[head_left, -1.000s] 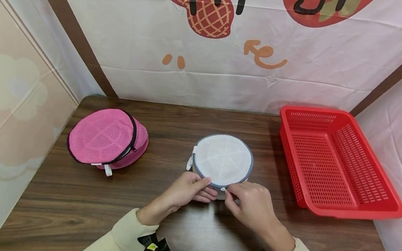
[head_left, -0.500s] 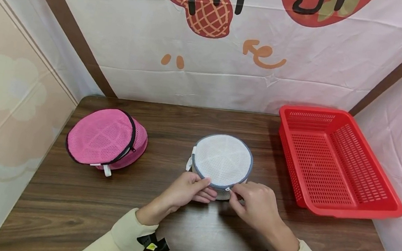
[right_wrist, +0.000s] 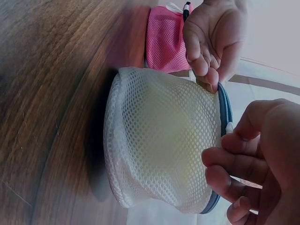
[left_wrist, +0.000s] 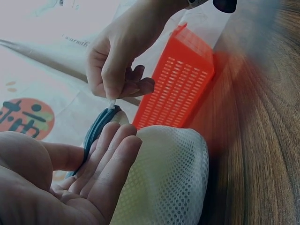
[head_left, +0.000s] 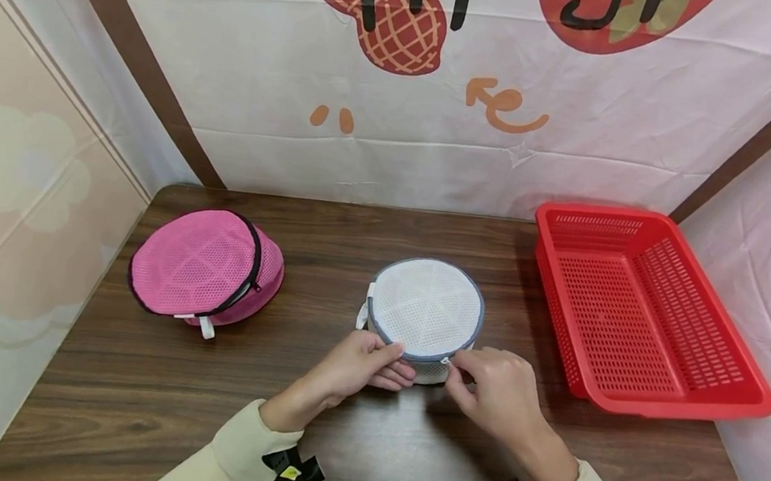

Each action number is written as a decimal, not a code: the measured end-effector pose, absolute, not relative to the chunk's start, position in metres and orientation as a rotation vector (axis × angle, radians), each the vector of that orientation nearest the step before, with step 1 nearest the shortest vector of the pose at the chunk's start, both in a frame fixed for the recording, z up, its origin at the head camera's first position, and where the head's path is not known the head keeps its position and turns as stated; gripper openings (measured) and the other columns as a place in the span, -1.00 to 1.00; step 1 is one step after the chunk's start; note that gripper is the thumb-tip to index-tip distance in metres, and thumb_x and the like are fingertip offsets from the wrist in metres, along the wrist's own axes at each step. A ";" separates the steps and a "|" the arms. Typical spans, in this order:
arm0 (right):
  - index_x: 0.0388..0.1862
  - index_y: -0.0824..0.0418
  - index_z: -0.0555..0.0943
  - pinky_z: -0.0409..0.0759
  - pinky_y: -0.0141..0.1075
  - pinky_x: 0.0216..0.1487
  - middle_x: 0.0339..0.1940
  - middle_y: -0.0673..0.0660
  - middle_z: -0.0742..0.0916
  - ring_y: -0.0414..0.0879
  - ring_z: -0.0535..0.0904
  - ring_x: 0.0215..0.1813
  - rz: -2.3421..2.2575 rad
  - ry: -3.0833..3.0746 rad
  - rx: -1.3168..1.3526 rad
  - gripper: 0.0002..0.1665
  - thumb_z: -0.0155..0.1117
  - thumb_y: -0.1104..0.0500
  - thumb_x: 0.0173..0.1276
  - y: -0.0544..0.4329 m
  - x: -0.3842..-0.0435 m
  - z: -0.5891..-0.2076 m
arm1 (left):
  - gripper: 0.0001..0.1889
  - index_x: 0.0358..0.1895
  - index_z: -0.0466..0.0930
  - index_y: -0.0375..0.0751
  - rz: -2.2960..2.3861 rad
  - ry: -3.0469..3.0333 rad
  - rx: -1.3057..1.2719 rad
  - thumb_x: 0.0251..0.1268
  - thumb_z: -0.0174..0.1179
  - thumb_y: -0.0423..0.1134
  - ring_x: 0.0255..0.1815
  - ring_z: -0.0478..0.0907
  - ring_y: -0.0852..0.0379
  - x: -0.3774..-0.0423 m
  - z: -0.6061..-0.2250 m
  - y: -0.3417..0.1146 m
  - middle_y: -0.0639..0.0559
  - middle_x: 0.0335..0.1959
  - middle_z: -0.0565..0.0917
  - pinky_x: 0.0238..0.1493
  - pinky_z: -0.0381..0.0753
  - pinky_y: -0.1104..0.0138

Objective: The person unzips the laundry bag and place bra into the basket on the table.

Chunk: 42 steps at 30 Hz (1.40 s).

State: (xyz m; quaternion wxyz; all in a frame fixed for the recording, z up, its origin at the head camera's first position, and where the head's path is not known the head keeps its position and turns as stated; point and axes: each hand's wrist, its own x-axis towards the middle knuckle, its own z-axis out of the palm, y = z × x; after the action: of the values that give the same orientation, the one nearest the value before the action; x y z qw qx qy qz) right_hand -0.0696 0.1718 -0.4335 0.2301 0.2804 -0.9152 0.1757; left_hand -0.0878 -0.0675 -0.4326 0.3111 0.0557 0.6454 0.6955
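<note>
the white bag (head_left: 426, 307), round and of mesh, stands upright on the bench (head_left: 196, 401), in front of the person and between the pink bag and the red basket. both hands are on it. the left hand (head_left: 360, 365) holds the near edge of its rim narrowly, thumb on top and the straighter fingers against the side below. the right hand (head_left: 497, 388) is just beside it, pinching the small white zip pull (head_left: 445, 361) between thumb and forefinger; its other fingers are bent and hold nothing. a blue-grey zip (right_wrist: 226, 108) runs round the top, and a white loop (head_left: 363, 316) hangs at the bag's left. its mesh side looks yellowish in both wrist views.

the pink bag (head_left: 193, 262) sits well apart on the left, its round top slanted, with a black zip (head_left: 256, 257) and a white tag (head_left: 206, 327). the red basket (head_left: 701, 414), with slotted walls, stands at the right. a printed cloth (head_left: 256, 59) hangs behind the bench.
</note>
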 end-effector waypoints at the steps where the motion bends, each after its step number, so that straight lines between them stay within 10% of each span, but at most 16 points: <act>1: -0.65 -0.08 0.53 0.20 -0.45 -0.65 -0.75 -0.15 0.45 -0.30 0.25 -0.65 0.484 -2.515 0.766 -0.78 0.30 0.17 0.12 0.172 -0.070 -0.433 | -0.62 -0.01 0.52 -0.76 1.833 1.703 0.147 0.65 -0.08 -0.34 -0.06 0.73 -0.25 -0.088 -0.433 -0.068 -0.50 -0.14 0.71 0.06 0.72 0.03; 42: -0.76 -0.02 0.35 0.13 -0.38 -0.71 -0.76 -0.09 0.32 -0.19 0.19 -0.67 0.440 -2.472 0.494 -0.65 0.15 0.19 0.18 0.197 -0.093 -0.429 | -0.63 -0.06 0.55 -0.74 1.823 1.716 0.154 0.64 -0.05 -0.34 -0.12 0.76 -0.13 -0.090 -0.435 -0.072 -0.44 -0.20 0.74 0.05 0.72 0.02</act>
State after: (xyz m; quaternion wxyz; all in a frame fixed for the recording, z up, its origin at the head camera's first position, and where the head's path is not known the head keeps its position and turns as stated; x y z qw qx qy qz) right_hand -0.0926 0.1970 -0.4292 0.2874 0.1848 -0.9253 0.1648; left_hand -0.0895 -0.0716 -0.4346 0.3115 0.0583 0.6502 0.6905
